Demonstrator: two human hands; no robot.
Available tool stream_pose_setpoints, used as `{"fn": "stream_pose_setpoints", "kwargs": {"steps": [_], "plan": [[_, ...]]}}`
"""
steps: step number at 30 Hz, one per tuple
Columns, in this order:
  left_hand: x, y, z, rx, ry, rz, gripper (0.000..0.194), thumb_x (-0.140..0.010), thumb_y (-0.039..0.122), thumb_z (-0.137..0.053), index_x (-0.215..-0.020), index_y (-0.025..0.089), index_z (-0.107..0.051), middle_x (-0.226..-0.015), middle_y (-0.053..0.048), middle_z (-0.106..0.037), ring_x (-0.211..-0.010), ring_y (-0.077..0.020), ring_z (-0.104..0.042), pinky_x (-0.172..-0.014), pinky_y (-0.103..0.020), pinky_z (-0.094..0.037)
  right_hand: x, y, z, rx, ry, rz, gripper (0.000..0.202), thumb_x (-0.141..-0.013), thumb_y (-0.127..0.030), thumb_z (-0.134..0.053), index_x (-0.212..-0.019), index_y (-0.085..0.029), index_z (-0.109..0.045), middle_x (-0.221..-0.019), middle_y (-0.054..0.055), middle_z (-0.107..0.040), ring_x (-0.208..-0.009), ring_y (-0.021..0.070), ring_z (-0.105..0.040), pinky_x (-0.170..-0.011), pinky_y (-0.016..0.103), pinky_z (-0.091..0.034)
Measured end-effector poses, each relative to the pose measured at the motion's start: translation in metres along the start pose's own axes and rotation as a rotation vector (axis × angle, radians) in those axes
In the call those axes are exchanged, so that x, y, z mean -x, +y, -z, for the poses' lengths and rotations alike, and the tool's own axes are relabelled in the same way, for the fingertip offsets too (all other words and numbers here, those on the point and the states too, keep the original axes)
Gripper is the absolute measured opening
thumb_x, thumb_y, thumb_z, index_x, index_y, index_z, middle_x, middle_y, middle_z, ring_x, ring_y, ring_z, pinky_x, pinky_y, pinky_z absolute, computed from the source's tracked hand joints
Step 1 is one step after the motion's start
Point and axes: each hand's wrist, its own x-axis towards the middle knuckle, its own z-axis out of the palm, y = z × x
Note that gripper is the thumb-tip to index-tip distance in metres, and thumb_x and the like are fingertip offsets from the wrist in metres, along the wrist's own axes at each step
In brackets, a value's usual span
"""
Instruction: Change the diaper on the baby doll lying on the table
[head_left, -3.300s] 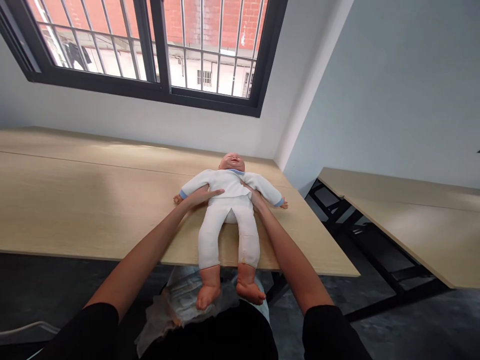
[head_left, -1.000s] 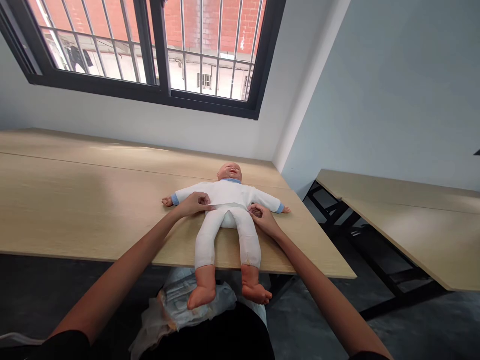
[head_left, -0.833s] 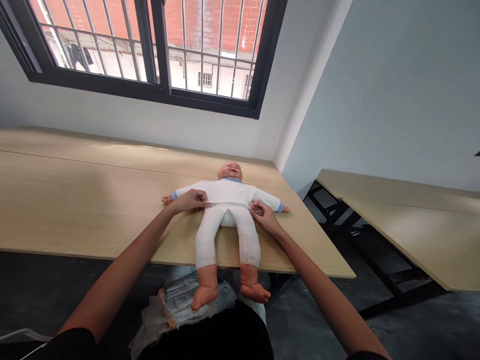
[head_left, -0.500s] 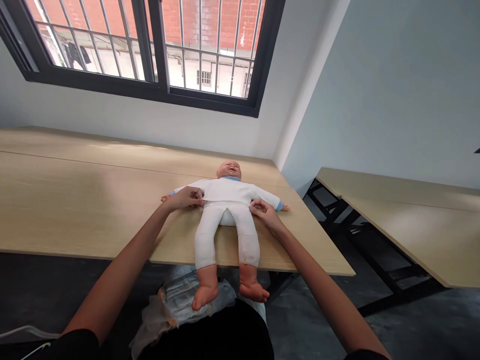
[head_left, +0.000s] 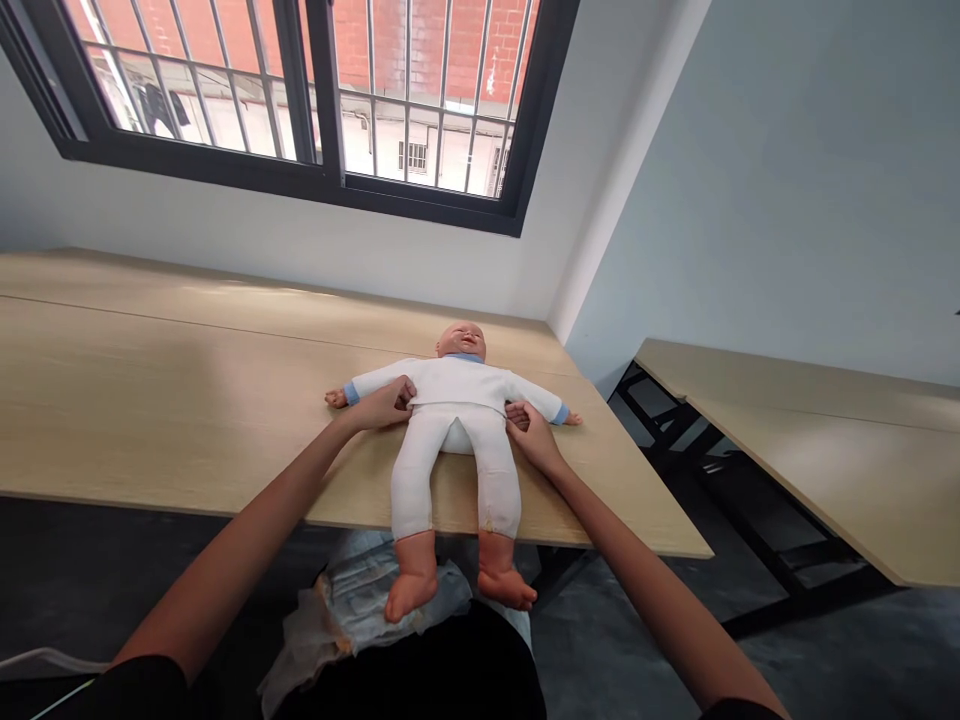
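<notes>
A baby doll (head_left: 465,341) lies face up, its arms spread and its bare feet hanging past the table's front edge. It wears a white top (head_left: 457,384) with blue collar and cuffs, and white trousers (head_left: 412,470). At the left side of the doll's waist, my left hand (head_left: 390,403) has its fingers curled against the top's lower edge. My right hand (head_left: 527,425) touches the other side of the waist, its fingers bent and partly hidden by the cloth. Whether either hand pinches the fabric is too small to tell.
The doll rests on a light wooden table (head_left: 187,400) below a barred window (head_left: 330,180). A second table (head_left: 825,430) stands at the right. Crumpled white plastic-like material (head_left: 360,600) lies under the doll's feet, by my lap.
My left fingers have shifted slightly up at the top's hem. My right fingers have moved a little along the waist. The view has shifted slightly; the doll lies as before.
</notes>
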Motion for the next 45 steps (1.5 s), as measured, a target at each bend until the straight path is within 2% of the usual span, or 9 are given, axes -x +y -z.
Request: {"fn": "stream_pose_setpoints", "kwargs": {"steps": [6, 10, 19, 23, 26, 30, 33, 38, 45], "plan": [[-0.001, -0.001, -0.016, -0.04, 0.078, -0.02, 0.026, -0.061, 0.022, -0.056, -0.084, 0.021, -0.043, -0.078, 0.003, -0.049, -0.071, -0.0154, -0.047, -0.065, -0.028, -0.039, -0.003, 0.004, -0.004, 0.045, 0.031, 0.0, 0.019, -0.069, -0.035, -0.057, -0.079, -0.019, -0.058, -0.081, 0.006, -0.066, -0.076, 0.0227, -0.06, -0.077, 0.04, -0.05], [-0.004, 0.0, -0.023, -0.077, 0.147, -0.015, 0.024, -0.06, 0.017, -0.052, -0.08, 0.022, -0.039, -0.072, 0.005, -0.044, -0.066, -0.0141, -0.042, -0.062, -0.026, -0.035, -0.004, 0.002, -0.006, 0.046, 0.074, -0.02, 0.016, -0.071, -0.035, -0.054, -0.075, -0.02, -0.056, -0.077, 0.004, -0.064, -0.071, 0.0212, -0.057, -0.071, 0.036, -0.049], [-0.007, -0.007, -0.007, -0.142, 0.231, 0.041, 0.014, -0.068, 0.026, -0.055, -0.07, 0.021, -0.042, -0.065, 0.005, -0.046, -0.063, -0.0144, -0.041, -0.06, -0.026, -0.03, -0.003, 0.002, 0.007, 0.065, 0.279, -0.126, 0.017, -0.078, -0.039, -0.046, -0.079, -0.023, -0.047, -0.075, 0.004, -0.058, -0.07, 0.0219, -0.055, -0.068, 0.033, -0.044], [-0.006, -0.01, -0.001, -0.132, 0.194, 0.07, 0.019, -0.064, 0.027, -0.059, -0.063, 0.021, -0.041, -0.061, 0.005, -0.045, -0.059, -0.0132, -0.039, -0.057, -0.026, -0.028, -0.001, -0.002, 0.008, 0.079, 0.255, -0.109, 0.017, -0.078, -0.04, -0.047, -0.078, -0.023, -0.048, -0.073, 0.003, -0.058, -0.066, 0.0213, -0.054, -0.067, 0.033, -0.044], [-0.001, -0.005, 0.002, -0.079, 0.107, 0.073, 0.019, -0.061, 0.028, -0.062, -0.066, 0.02, -0.046, -0.066, 0.003, -0.05, -0.061, -0.0134, -0.045, -0.057, -0.025, -0.034, 0.002, -0.009, 0.005, 0.077, 0.172, -0.045, 0.02, -0.077, -0.042, -0.051, -0.075, -0.022, -0.05, -0.071, 0.002, -0.059, -0.067, 0.0209, -0.055, -0.068, 0.032, -0.045], [0.009, 0.01, 0.004, 0.047, -0.016, 0.054, 0.035, -0.064, 0.033, -0.067, -0.095, 0.019, -0.057, -0.089, -0.001, -0.059, -0.069, -0.0141, -0.055, -0.06, -0.025, -0.044, 0.004, -0.014, 0.002, 0.079, 0.1, 0.021, 0.023, -0.079, -0.044, -0.052, -0.074, -0.022, -0.051, -0.07, 0.002, -0.06, -0.068, 0.0205, -0.055, -0.067, 0.032, -0.045], [0.011, 0.017, 0.001, 0.092, -0.054, -0.013, 0.046, -0.064, 0.03, -0.07, -0.108, 0.022, -0.059, -0.09, 0.001, -0.058, -0.074, -0.014, -0.055, -0.065, -0.025, -0.045, 0.003, -0.013, 0.002, 0.09, 0.081, 0.055, 0.022, -0.079, -0.043, -0.051, -0.073, -0.021, -0.051, -0.073, 0.003, -0.059, -0.07, 0.0204, -0.055, -0.069, 0.032, -0.045], [0.006, 0.015, -0.01, 0.009, 0.049, -0.08, 0.026, -0.063, 0.031, -0.069, -0.085, 0.018, -0.063, -0.083, -0.001, -0.059, -0.079, -0.017, -0.055, -0.071, -0.027, -0.045, 0.003, -0.012, -0.001, 0.103, 0.054, 0.077, 0.023, -0.086, -0.043, -0.044, -0.078, -0.021, -0.048, -0.074, 0.002, -0.056, -0.068, 0.0194, -0.054, -0.067, 0.031, -0.044], [0.001, 0.009, -0.034, -0.017, 0.198, -0.077, 0.014, -0.063, 0.026, -0.059, -0.064, 0.019, -0.047, -0.063, 0.003, -0.047, -0.064, -0.0134, -0.042, -0.058, -0.024, -0.032, 0.005, -0.013, -0.019, 0.271, 0.103, 0.066, 0.017, -0.093, -0.035, -0.037, -0.08, -0.024, -0.039, -0.081, 0.004, -0.052, -0.072, 0.021, -0.048, -0.067, 0.03, -0.038]]}}
